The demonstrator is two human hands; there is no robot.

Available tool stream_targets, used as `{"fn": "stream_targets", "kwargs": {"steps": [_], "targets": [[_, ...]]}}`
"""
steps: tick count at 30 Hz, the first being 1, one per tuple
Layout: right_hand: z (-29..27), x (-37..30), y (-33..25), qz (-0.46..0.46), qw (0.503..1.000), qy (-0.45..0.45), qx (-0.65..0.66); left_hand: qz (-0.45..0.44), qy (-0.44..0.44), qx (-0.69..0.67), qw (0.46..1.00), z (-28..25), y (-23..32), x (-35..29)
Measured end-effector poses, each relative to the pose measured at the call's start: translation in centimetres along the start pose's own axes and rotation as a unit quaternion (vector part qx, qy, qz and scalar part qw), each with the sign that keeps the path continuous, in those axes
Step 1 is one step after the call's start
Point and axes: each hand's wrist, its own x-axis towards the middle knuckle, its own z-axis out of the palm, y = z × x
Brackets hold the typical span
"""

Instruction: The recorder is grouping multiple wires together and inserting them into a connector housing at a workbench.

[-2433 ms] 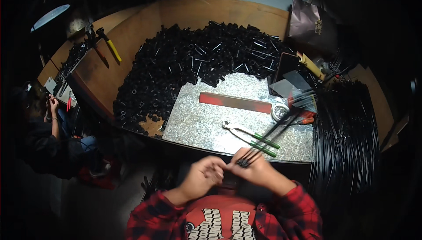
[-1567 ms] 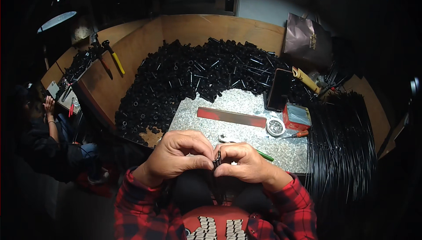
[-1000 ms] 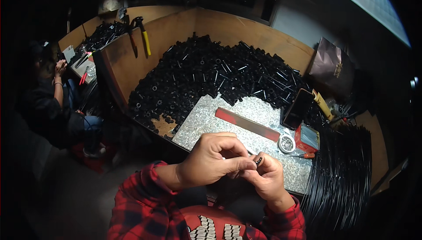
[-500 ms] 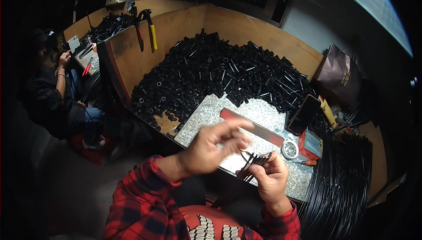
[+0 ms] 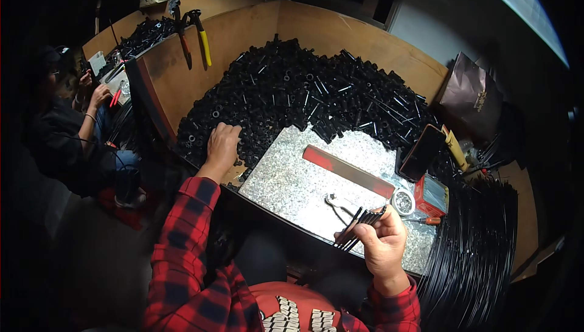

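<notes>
Right hand (image 5: 386,247), lower right of centre, pinching slim black strips (image 5: 359,225) between thumb and fingers, left hand (image 5: 223,148), left of centre, at pile of black parts (image 5: 292,89), cannot tell whether fingers grasp any, speckled board (image 5: 283,180) at centre.

The strips (image 5: 358,225) look glossy, the partition (image 5: 255,27) matt wood, the bag (image 5: 469,96) shiny paper.

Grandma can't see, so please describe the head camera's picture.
A person's right hand holds a bunch of thin black pieces near a speckled grey slab, while the left hand is at a heap of small black parts beside tan wooden walls.
</notes>
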Motion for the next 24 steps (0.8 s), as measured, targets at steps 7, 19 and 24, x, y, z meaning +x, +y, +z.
{"fn": "stream_targets", "kwargs": {"steps": [7,19,24], "targets": [[0.2,-0.2,-0.3,-0.002,1.0,0.005,0.008,-0.158,-0.028,-0.608,0.778,-2.8,5.6,1.3],[1.0,1.3,0.1,0.012,0.996,-0.066,0.052,-0.058,-0.168,-0.856,0.486,-11.2,17.9,-0.7],[0.3,1.8,0.5,-0.007,0.997,-0.069,0.028,-0.042,-0.171,-0.852,0.493,-11.6,19.3,-0.7]]}}
